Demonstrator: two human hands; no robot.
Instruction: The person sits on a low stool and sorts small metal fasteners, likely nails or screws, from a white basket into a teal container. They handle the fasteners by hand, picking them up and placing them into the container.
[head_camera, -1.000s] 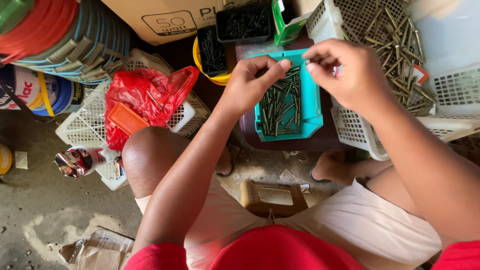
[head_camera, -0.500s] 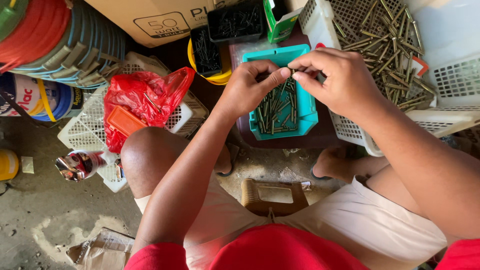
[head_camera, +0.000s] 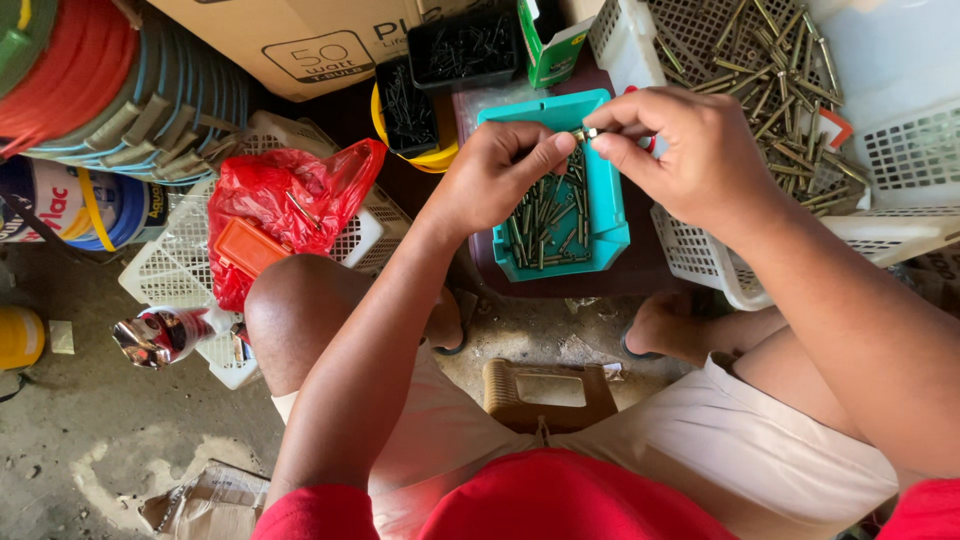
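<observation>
Brass-coloured small metal bolt (head_camera: 583, 133) is being pinched between my left hand (head_camera: 492, 178) and right hand (head_camera: 700, 150), both grips clamped on it, right above the teal plastic tray (head_camera: 612, 215) so it can drop in.

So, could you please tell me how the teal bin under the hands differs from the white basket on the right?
The teal bin has solid walls and is small; the white basket is perforated lattice and clearly larger. The teal bin sits right below both hands, the left hand and the right hand meeting over it around a small metal piece; the white basket lies further right, beyond the right hand. Both hold loose brass-coloured metal pieces.
</observation>
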